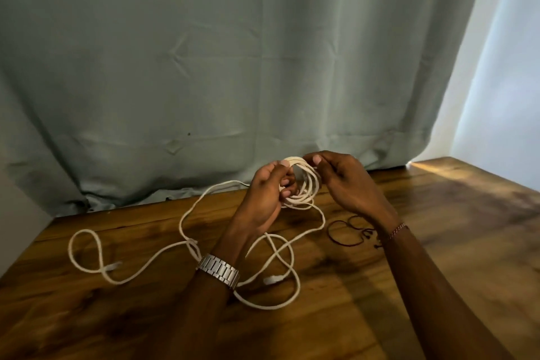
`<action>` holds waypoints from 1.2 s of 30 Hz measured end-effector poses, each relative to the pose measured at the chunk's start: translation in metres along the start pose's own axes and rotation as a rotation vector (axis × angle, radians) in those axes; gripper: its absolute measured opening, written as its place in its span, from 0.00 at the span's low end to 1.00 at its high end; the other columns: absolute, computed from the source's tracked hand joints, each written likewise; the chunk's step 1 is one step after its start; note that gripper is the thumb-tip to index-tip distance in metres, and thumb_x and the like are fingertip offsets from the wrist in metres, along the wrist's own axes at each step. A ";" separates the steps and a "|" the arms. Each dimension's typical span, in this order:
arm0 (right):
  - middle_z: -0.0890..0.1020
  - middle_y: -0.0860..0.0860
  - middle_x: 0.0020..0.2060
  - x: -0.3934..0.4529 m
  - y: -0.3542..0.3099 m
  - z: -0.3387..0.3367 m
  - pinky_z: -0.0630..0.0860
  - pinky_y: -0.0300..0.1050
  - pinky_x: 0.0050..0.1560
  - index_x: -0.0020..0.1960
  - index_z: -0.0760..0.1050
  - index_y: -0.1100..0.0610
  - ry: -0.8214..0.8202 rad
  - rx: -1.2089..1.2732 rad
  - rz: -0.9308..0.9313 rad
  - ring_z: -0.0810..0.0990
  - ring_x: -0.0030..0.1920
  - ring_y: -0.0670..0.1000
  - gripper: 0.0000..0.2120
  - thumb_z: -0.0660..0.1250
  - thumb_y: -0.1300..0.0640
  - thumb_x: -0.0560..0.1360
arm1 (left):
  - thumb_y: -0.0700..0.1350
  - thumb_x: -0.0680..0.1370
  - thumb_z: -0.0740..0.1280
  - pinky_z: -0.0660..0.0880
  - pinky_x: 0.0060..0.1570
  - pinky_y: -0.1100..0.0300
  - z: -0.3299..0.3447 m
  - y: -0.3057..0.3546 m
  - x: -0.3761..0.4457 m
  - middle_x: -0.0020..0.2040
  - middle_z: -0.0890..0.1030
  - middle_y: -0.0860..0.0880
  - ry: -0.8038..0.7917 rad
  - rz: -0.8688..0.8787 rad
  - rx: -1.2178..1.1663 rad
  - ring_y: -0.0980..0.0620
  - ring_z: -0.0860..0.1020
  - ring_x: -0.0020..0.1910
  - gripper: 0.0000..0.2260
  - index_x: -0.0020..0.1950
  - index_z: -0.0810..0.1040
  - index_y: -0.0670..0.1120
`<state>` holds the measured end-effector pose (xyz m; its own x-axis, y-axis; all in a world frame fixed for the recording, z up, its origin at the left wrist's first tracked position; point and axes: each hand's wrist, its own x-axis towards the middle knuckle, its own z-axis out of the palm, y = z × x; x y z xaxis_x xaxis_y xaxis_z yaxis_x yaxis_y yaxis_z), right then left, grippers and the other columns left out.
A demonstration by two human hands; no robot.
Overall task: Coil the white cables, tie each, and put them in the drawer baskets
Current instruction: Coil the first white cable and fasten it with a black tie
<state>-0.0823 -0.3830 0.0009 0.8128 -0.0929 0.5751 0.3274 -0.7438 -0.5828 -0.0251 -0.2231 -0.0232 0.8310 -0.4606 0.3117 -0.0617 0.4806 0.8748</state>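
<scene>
I see no brand, label or writing that I can read anywhere in the view. The white cable (304, 184) is thin and off-white, partly wound into a small coil of several loops held above the wooden tabletop (438, 257). My left hand (267, 196) grips the coil's left side, fingers curled through and around the loops. My right hand (344, 181) pinches the coil's top right edge between thumb and fingers.

Below the coil, the unwound part of the cable trails down onto the tabletop and sprawls in loose curves toward me and to the left of the coil. One white connector (113, 266) lies at the far-left end of the slack, and a second connector (273, 280) lies below the coil, just right of my left wrist.

A silver metal watch (217, 270) sits on my left wrist, its face turned away. A thin beaded bracelet (398, 229) circles my right wrist. Right of the coil and below my right hand, thin dark ties (347, 231) lie looped on the tabletop. Behind the coil hangs a grey-green curtain (233, 67).
</scene>
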 end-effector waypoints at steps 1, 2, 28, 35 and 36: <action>0.87 0.47 0.52 -0.003 0.011 -0.009 0.81 0.50 0.55 0.61 0.82 0.54 -0.002 -0.006 0.031 0.84 0.52 0.45 0.15 0.59 0.52 0.85 | 0.40 0.85 0.56 0.59 0.38 0.57 0.007 -0.007 0.000 0.30 0.68 0.53 -0.018 -0.018 0.003 0.58 0.64 0.27 0.11 0.44 0.71 0.44; 0.86 0.46 0.52 -0.006 0.022 -0.017 0.81 0.50 0.56 0.61 0.82 0.54 -0.006 -0.013 0.059 0.84 0.52 0.44 0.14 0.60 0.52 0.85 | 0.40 0.85 0.57 0.60 0.39 0.57 0.012 -0.013 0.000 0.31 0.68 0.53 -0.031 -0.032 0.009 0.58 0.64 0.28 0.10 0.44 0.71 0.44; 0.79 0.45 0.50 -0.057 0.134 -0.009 0.75 0.43 0.46 0.52 0.77 0.44 -0.516 -0.627 0.060 0.80 0.49 0.47 0.04 0.68 0.52 0.78 | 0.41 0.85 0.57 0.61 0.39 0.58 0.027 -0.022 -0.025 0.30 0.69 0.55 -0.015 -0.095 0.108 0.57 0.65 0.29 0.11 0.45 0.72 0.43; 0.86 0.47 0.43 -0.032 0.098 -0.008 0.72 0.32 0.39 0.49 0.84 0.58 -0.099 0.125 0.433 0.80 0.41 0.40 0.05 0.70 0.65 0.77 | 0.43 0.86 0.57 0.64 0.42 0.56 0.013 -0.009 -0.026 0.30 0.71 0.56 0.000 -0.068 0.185 0.57 0.65 0.30 0.10 0.47 0.74 0.43; 0.86 0.49 0.44 -0.028 0.093 -0.009 0.71 0.33 0.38 0.49 0.84 0.60 -0.094 0.216 0.492 0.79 0.40 0.41 0.04 0.70 0.64 0.77 | 0.43 0.86 0.57 0.64 0.42 0.56 0.011 -0.007 -0.026 0.30 0.71 0.55 0.002 -0.065 0.194 0.57 0.65 0.31 0.10 0.47 0.74 0.43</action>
<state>-0.0788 -0.4551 -0.0640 0.9314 -0.3287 0.1563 -0.0194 -0.4737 -0.8805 -0.0525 -0.2229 -0.0338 0.8376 -0.4848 0.2518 -0.1128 0.2974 0.9481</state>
